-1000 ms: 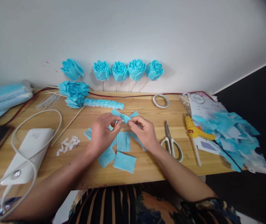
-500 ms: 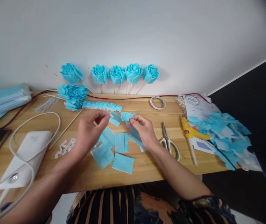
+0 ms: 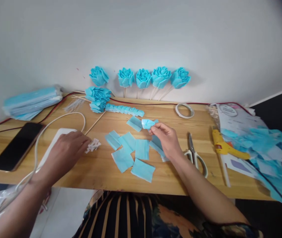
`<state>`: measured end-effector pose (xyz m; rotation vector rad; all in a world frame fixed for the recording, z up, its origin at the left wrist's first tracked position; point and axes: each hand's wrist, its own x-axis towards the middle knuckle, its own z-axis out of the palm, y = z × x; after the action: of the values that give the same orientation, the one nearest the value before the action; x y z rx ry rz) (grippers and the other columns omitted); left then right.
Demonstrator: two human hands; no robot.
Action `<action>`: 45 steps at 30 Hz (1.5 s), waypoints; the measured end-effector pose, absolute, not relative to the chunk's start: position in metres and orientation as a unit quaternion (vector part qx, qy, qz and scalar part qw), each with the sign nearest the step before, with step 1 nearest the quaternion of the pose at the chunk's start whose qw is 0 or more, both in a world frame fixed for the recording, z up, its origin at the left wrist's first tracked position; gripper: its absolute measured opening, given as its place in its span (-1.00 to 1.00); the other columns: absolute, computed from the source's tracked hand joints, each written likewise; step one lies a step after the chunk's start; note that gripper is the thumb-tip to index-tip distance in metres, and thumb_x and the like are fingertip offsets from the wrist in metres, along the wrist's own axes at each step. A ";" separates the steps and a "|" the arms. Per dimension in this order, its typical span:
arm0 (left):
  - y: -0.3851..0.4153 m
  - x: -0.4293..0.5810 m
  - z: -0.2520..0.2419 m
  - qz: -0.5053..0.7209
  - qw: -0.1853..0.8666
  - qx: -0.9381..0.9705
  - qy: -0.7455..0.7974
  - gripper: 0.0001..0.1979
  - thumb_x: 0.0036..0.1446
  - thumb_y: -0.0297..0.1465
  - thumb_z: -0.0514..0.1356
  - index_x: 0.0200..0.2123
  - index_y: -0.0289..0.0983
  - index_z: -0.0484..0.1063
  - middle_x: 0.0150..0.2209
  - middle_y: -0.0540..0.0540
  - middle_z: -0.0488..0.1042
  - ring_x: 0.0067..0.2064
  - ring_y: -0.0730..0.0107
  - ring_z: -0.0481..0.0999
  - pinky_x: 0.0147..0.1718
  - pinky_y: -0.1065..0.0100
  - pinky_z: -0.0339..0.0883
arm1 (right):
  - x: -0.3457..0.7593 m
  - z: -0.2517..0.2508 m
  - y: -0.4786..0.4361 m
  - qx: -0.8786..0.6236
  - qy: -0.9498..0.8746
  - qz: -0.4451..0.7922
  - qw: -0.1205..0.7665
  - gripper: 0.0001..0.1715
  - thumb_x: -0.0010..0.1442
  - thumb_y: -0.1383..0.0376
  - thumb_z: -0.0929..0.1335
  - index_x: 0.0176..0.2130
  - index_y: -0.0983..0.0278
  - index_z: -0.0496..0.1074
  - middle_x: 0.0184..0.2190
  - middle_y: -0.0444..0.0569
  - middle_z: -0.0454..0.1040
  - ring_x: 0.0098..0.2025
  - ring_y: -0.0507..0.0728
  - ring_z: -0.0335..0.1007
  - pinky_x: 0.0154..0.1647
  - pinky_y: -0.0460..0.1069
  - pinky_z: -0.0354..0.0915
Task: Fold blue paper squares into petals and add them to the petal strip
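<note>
My right hand (image 3: 165,137) pinches a small folded light-blue petal piece (image 3: 148,124) between thumb and fingers, held above the table. Over at the left, my left hand (image 3: 68,153) is lowered across the white power bank (image 3: 59,135), palm down with its fingers bent. Its fingertips are at a small heap of white paper strips (image 3: 93,145); what they grip, if anything, is hidden. Several light-blue fabric squares (image 3: 142,149) lie flat between the hands. Behind them is a row of overlapping folded blue pieces (image 3: 123,109).
Finished blue flowers (image 3: 160,77) on sticks lean on the wall. White-handled scissors (image 3: 193,152), a tape roll (image 3: 184,110), a yellow glue gun (image 3: 230,148) and blue scraps (image 3: 274,148) are on the right. A phone (image 3: 17,147), white cable (image 3: 36,148) and mask stack (image 3: 33,100) are left.
My left hand, which held a small white strip near the blue piece, has moved left and down to the strip heap. My right hand keeps the blue piece. The camera view has shifted left.
</note>
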<state>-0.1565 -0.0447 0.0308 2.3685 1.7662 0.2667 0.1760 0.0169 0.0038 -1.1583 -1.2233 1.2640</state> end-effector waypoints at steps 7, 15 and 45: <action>-0.042 -0.156 0.026 0.090 0.064 0.774 0.624 -0.62 0.26 -0.22 -0.01 -0.43 -0.27 0.49 -0.42 -0.11 0.47 -0.33 0.24 0.41 -0.28 0.29 0.19 | 0.175 0.002 0.018 -0.483 -0.501 0.518 0.498 -0.83 0.06 0.21 0.43 -0.47 0.25 0.46 -0.51 -0.15 0.45 -0.41 0.02 0.33 -0.27 -0.06 0.23; -0.045 -0.146 0.034 0.158 0.099 0.729 0.659 -0.75 0.20 -0.23 0.09 -0.34 -0.27 0.47 -0.39 -0.08 0.47 -0.31 0.25 0.42 -0.30 0.32 0.20 | 0.177 0.002 0.019 -0.479 -0.507 0.526 0.487 -0.81 0.06 0.19 0.43 -0.46 0.26 0.45 -0.50 -0.14 0.46 -0.40 0.02 0.32 -0.28 -0.06 0.24; 0.018 -0.017 0.037 0.331 0.464 0.634 0.522 -0.73 -0.03 -0.22 0.17 -0.59 -0.30 0.37 -0.63 0.09 0.22 -0.56 0.55 0.14 -0.60 0.50 0.00 | 0.185 0.009 0.017 -0.414 -0.565 0.561 0.441 -0.75 0.18 0.16 0.33 -0.26 0.26 0.53 -0.35 -0.07 0.54 -0.26 0.08 0.43 -0.15 -0.01 0.31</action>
<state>-0.0171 0.0183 0.0370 1.5584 1.2831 0.8144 0.1848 0.0168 0.0088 -1.0280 -1.4035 1.3934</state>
